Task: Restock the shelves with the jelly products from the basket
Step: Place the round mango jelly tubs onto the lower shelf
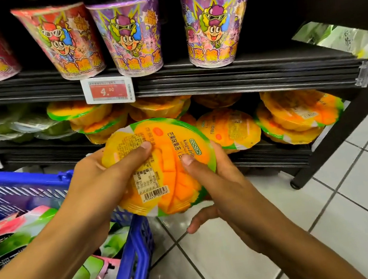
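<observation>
The left hand (93, 185) and right hand (221, 181) grip a round mango jelly cup (165, 166), thumbs on its lid. The lid faces up toward us, just right of the blue basket (134, 255).

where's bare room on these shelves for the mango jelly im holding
Top shelf: a bare gap between the two purple cups, and a wider one from the right cup to the shelf end. Lower shelf: crowded, mango jellies packed close.

Both hands hold a mango jelly cup (163, 166): left hand (97, 179) with thumb on its lid, right hand (218, 182) likewise. A blue basket (134, 255) sits near left. More mango cups (295, 119) fill the far lower shelf (272, 156).
</observation>
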### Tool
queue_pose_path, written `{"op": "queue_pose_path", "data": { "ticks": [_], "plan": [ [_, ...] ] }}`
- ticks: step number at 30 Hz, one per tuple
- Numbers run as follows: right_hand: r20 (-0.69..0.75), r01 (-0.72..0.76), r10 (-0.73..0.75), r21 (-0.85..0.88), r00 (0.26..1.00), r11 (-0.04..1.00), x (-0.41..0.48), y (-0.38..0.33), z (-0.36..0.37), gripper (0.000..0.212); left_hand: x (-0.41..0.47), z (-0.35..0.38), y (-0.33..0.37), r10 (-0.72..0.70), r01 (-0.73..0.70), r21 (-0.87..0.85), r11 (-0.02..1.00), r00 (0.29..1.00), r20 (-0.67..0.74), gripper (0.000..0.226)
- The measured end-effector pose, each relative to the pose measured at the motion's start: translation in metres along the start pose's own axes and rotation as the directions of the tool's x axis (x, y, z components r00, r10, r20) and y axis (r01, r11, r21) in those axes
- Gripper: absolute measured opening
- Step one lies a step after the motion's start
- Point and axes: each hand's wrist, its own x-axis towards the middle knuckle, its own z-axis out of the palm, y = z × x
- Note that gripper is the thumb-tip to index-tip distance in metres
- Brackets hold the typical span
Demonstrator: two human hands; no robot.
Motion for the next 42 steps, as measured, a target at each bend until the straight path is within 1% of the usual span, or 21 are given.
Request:
{"op": "queue_pose_path", "data": {
  "ticks": [2, 4, 5, 6, 8, 9, 11, 15, 16, 18, 20, 23, 25, 28, 30, 33, 38, 42],
  "plan": [
    [0.034, -0.093, 0.089, 0.142, 0.995, 0.985, 0.003, -0.001, 0.001, 0.046, 0.002, 0.001, 0.000, -0.031, 0.031, 0.025, 0.999, 0.999, 0.014, 0.030],
    [-0.009, -0.068, 0.072, 0.244, 0.997, 0.967, 0.005, 0.002, 0.001, 0.033, 0.005, 0.000, 0.001, -0.051, 0.050, 0.075, 0.996, 0.999, 0.008, 0.028],
    [-0.038, -0.043, 0.056, 0.275, 0.998, 0.960, 0.005, 0.003, 0.000, 0.031, 0.006, -0.002, 0.002, -0.040, 0.041, 0.086, 0.996, 0.999, -0.008, 0.030],
    [-0.068, -0.019, 0.041, 0.296, 0.997, 0.955, 0.006, 0.003, -0.001, 0.034, 0.008, -0.005, 0.004, -0.011, 0.014, 0.110, 0.994, 1.000, -0.027, 0.032],
    [-0.163, 0.049, 0.000, 0.294, 0.987, 0.954, 0.008, 0.002, -0.008, 0.039, 0.011, -0.012, 0.008, 0.089, -0.075, 0.211, 0.975, 0.994, -0.057, 0.035],
    [-0.221, 0.081, -0.017, 0.285, 0.975, 0.955, 0.009, 0.001, -0.013, 0.037, 0.012, -0.015, 0.009, 0.135, -0.113, 0.252, 0.961, 0.989, -0.068, 0.034],
    [-0.321, 0.132, -0.033, 0.292, 0.946, 0.947, 0.013, -0.002, -0.025, 0.032, 0.013, -0.020, 0.007, 0.177, -0.152, 0.262, 0.953, 0.981, -0.075, 0.031],
    [-0.436, 0.224, -0.097, 0.249, 0.895, 0.942, 0.023, -0.008, -0.049, 0.022, 0.010, -0.017, -0.005, 0.162, -0.149, 0.258, 0.955, 0.986, -0.030, 0.030],
    [-0.457, 0.235, -0.104, 0.240, 0.884, 0.942, 0.026, -0.011, -0.054, 0.022, 0.010, -0.016, -0.008, 0.157, -0.146, 0.254, 0.956, 0.987, -0.024, 0.029],
    [-0.485, 0.231, -0.099, 0.220, 0.869, 0.948, 0.033, -0.013, -0.065, 0.031, 0.011, -0.015, -0.010, 0.156, -0.146, 0.254, 0.956, 0.987, -0.020, 0.028],
    [-0.492, 0.190, -0.073, 0.191, 0.868, 0.963, 0.040, -0.014, -0.073, 0.037, 0.014, -0.014, -0.012, 0.163, -0.153, 0.269, 0.951, 0.987, -0.014, 0.028],
    [-0.485, 0.164, -0.057, 0.181, 0.873, 0.970, 0.047, -0.014, -0.081, 0.038, 0.015, -0.010, -0.014, 0.159, -0.155, 0.289, 0.945, 0.987, 0.010, 0.028],
    [-0.505, 0.127, -0.069, 0.081, 0.860, 0.989, 0.051, -0.015, -0.085, 0.038, 0.016, -0.009, -0.016, 0.165, -0.163, 0.290, 0.943, 0.986, 0.020, 0.028],
    [-0.565, 0.019, -0.079, -0.112, 0.821, 0.994, 0.056, -0.016, -0.093, 0.037, 0.015, -0.014, -0.018, 0.187, -0.185, 0.297, 0.937, 0.982, 0.022, 0.030],
    [-0.557, 0.021, -0.099, -0.145, 0.825, 0.989, 0.057, -0.014, -0.096, 0.036, 0.015, -0.019, -0.019, 0.205, -0.203, 0.289, 0.936, 0.978, 0.023, 0.032],
    [-0.530, 0.085, -0.128, -0.105, 0.838, 0.991, 0.058, -0.012, -0.096, 0.034, 0.013, -0.024, -0.022, 0.214, -0.214, 0.287, 0.934, 0.976, 0.032, 0.032],
    [-0.496, 0.176, -0.137, 0.032, 0.857, 0.984, 0.056, -0.008, -0.088, 0.035, 0.009, -0.031, -0.027, 0.203, -0.208, 0.312, 0.927, 0.978, 0.048, 0.031],
    [-0.502, 0.187, -0.118, 0.089, 0.857, 0.978, 0.048, -0.010, -0.075, 0.025, 0.005, -0.041, -0.030, 0.188, -0.205, 0.332, 0.921, 0.979, 0.081, 0.031]
  ]
}}
